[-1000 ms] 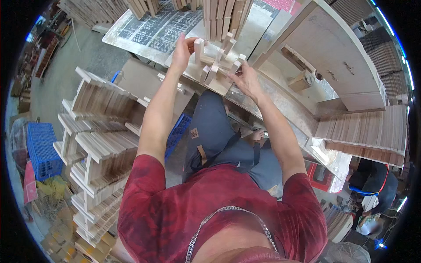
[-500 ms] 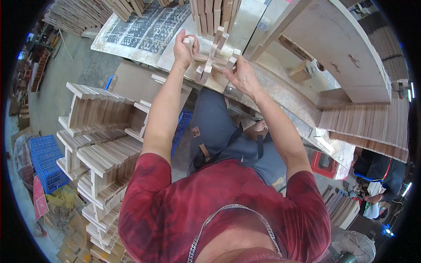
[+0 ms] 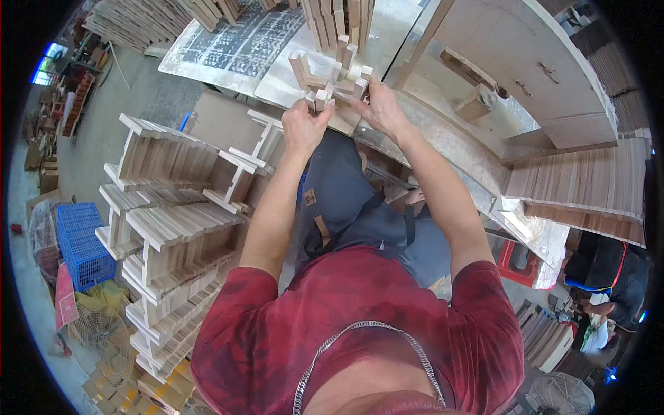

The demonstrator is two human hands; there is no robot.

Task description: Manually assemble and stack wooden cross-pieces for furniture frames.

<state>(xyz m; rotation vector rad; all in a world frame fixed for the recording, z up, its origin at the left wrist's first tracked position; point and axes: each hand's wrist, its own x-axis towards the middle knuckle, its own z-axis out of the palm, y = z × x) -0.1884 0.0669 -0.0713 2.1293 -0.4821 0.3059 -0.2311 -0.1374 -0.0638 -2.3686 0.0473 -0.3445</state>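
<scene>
Nearest, we list a left hand (image 3: 304,128), pinched on the near end of one wooden frame (image 3: 337,72), and a right hand (image 3: 386,111), bent around its right end; the hands stand apart. Fingertips are partly hidden, and we cannot tell how firmly the right hand closes. Worktable (image 3: 443,131): worn, dusty, a pale board (image 3: 277,86) under the frame at its near edge. Frame: bare pale wood, crossing bars, square-cut ends standing up. Below the edge we note a half-hidden pale shape (image 3: 413,196), unidentified. Left: tiered wood stacks (image 3: 166,162). Right: a curved wooden panel (image 3: 529,62). Beyond the frame: upright strips (image 3: 339,24), cut off above; a dark-patterned sheet (image 3: 235,48). Farther: grey floor (image 3: 149,83), blue crate (image 3: 83,242), and a co-worker (image 3: 602,277), indistinct near the dark rim.
</scene>
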